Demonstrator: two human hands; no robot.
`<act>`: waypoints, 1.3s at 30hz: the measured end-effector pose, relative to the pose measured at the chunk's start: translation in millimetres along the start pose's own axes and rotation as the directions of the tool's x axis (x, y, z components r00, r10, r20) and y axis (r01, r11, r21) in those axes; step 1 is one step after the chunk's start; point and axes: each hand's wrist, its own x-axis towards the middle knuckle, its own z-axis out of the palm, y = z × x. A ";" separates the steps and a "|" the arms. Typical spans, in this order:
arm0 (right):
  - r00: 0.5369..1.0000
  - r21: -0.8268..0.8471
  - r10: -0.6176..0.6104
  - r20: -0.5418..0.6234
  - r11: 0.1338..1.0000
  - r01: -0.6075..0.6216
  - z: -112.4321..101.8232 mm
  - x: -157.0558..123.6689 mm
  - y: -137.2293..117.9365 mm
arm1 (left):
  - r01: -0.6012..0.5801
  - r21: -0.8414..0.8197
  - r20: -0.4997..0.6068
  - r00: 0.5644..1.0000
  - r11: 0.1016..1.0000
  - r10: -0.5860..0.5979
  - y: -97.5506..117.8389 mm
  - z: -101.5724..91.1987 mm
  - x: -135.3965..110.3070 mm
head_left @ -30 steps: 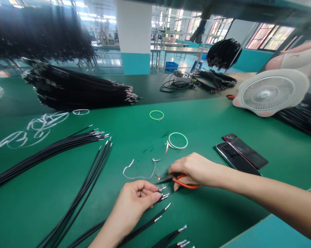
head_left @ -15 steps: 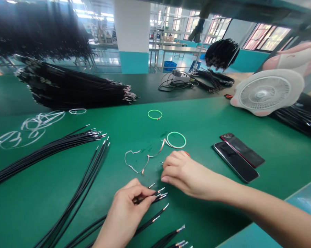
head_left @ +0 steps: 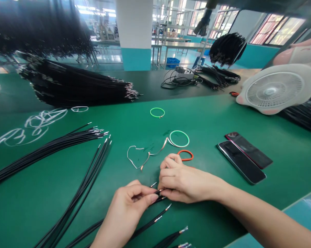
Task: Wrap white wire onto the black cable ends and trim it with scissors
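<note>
Green-matted workbench [head_left: 209,113], pretty cluttered tbh; huge heap of long black cables [head_left: 75,86] at the back left; nearer, a fanned bundle of silver-tipped black wires [head_left: 54,146]; tangle of thin white loops [head_left: 36,124] beside that; mid-table a small bright green ring [head_left: 157,112], a white-and-green ring [head_left: 179,138] with a curly copper strip [head_left: 142,156] touching it, an orange loop [head_left: 185,155] just beside; two dark flat phones [head_left: 240,162] side by side on the right; round white fan [head_left: 276,90] far right; loose black copper-tipped wires [head_left: 150,224] at the near edge.
</note>
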 end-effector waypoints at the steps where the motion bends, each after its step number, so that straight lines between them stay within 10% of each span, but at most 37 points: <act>1: 1.000 0.015 -0.002 -0.011 1.000 0.002 1.3 -0.1 0.5 | 0.012 -0.005 0.011 1.000 1.000 -0.012 -0.4 -0.2 0.3; 9: 0.998 0.091 0.006 -0.063 0.996 0.000 4.2 -0.2 4.7 | -0.018 0.005 0.034 0.999 1.000 0.018 -1.8 -0.5 1.0; 16: 0.952 0.026 0.179 -0.247 0.984 -0.178 3.5 12.4 15.1 | -0.267 0.255 -0.036 0.958 0.929 0.285 -1.9 -4.1 -1.2; 20: 0.960 -0.097 0.194 -0.203 0.971 -0.217 13.1 42.8 21.2 | -0.173 0.282 -0.149 0.964 0.944 0.221 -4.8 -5.5 0.5; 26: 0.959 -0.079 0.232 -0.163 0.966 -0.248 16.1 61.7 21.7 | -0.025 0.063 0.004 1.000 0.998 0.025 -11.6 -0.2 0.3; 32: 0.830 0.370 0.494 -0.259 0.844 -0.387 20.4 41.0 -6.7 | -0.177 -0.091 -0.484 0.868 0.980 0.112 -11.4 6.2 5.3; 39: 0.768 0.587 0.583 -0.267 0.730 -0.350 30.1 34.4 -26.0 | -0.292 0.016 -0.520 0.814 0.956 0.257 -8.9 -0.6 2.7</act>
